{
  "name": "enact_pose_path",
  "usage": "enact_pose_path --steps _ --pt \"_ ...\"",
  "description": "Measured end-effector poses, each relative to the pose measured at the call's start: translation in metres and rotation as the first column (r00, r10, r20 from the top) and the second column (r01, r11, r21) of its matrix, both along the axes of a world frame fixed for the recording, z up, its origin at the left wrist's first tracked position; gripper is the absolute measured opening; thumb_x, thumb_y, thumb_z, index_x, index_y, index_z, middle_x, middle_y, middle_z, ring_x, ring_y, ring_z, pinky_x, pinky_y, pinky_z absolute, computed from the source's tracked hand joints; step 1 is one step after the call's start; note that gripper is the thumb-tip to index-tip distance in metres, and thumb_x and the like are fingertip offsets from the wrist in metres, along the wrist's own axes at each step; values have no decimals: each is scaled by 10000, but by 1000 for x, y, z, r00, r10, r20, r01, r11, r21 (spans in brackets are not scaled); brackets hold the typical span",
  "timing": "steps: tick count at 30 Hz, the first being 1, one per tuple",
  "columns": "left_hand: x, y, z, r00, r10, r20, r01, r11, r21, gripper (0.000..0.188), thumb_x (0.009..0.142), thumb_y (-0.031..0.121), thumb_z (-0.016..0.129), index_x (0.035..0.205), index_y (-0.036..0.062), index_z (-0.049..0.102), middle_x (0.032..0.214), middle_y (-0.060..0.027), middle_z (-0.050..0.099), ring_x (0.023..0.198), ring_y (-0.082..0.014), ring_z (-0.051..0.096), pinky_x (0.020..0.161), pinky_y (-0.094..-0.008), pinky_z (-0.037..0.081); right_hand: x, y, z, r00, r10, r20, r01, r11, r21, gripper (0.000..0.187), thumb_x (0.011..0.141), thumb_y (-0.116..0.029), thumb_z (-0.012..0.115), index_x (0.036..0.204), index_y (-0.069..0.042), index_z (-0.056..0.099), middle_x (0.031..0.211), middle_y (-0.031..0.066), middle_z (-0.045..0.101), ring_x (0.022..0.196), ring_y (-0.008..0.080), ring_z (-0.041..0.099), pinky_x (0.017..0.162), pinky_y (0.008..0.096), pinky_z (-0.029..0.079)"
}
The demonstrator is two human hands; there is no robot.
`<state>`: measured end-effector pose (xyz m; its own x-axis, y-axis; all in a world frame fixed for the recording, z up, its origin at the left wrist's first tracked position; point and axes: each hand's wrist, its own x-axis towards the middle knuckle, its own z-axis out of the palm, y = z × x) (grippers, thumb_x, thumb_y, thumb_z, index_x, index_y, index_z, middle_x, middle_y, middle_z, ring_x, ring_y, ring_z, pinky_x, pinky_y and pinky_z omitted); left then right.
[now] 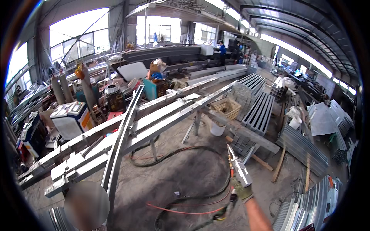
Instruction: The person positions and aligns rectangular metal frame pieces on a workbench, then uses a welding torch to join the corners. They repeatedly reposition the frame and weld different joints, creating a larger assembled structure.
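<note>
My right hand (pixel 242 189), in an olive-green work glove, is closed around a silver welding gun (pixel 239 169) at the lower right of centre. The gun has a boxy metal body, and its narrow nozzle (pixel 230 149) points up and away from me. An orange-red hose (pixel 231 169) runs along its side, and a thick dark cable (pixel 165 211) trails from below the hand across the floor. My left hand does not show. Left of the gun, a long metal rail (pixel 122 140) lies across several pale metal beams (pixel 154 133) raised on stands.
Cable loops and an orange hose (pixel 185 211) lie on the concrete floor. Stacked metal profiles (pixel 259 111) and sheets (pixel 304 148) line the right. A white bucket (pixel 217 129) stands beneath a crossbeam. White machine cabinets (pixel 71 118) and gas cylinders (pixel 58 89) stand left; a person in blue (pixel 222 50) is far off.
</note>
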<state>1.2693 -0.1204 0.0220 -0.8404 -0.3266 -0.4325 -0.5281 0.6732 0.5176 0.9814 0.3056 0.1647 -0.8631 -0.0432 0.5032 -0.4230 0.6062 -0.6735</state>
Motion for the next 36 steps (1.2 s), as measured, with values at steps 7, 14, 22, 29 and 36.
enact_pose_path --steps 7,14,22,29,36 --pt "-106 -19 42 979 -193 -65 195 980 27 776 886 556 766 1484 92 594 1354 -229 690 1266 -432 638 1057 -533 512 26 127 125 924 -204 323 130 963 236 444 849 -302 873 1207 -65 759 1055 87 810 949 212 772 858 391 611" --pt "-153 -80 26 974 -227 5 226 973 40 765 895 581 750 1467 94 608 1318 -215 712 1250 -416 654 1052 -516 519 42 70 152 780 -484 396 303 847 438 531 785 -391 890 1184 -62 769 1023 140 815 937 302 793 872 407 614" --pt "-188 -202 -4 942 -321 -98 321 947 -12 767 921 602 705 1495 104 605 1305 -238 722 1255 -430 657 1090 -503 513 60 -16 -3 674 -473 567 407 879 249 299 851 -231 827 1082 -47 781 881 80 782 794 197 754 739 379 601" --pt "-269 -246 41 970 -93 -226 37 969 -243 817 918 469 773 1531 -2 508 1516 -256 578 1397 -422 563 1168 -479 463 21 -72 -160 494 -312 812 367 921 131 570 901 -559 798 1218 -87 765 1034 163 785 992 294 769 841 450 590" --pt "-302 -258 71 950 222 -221 -279 922 -270 900 885 460 791 1556 -26 442 1514 -286 558 1422 -443 532 1208 -493 420 -62 -116 -217 328 -313 891 250 939 237 597 844 -620 834 1129 -97 800 982 130 793 909 280 771 806 451 598"
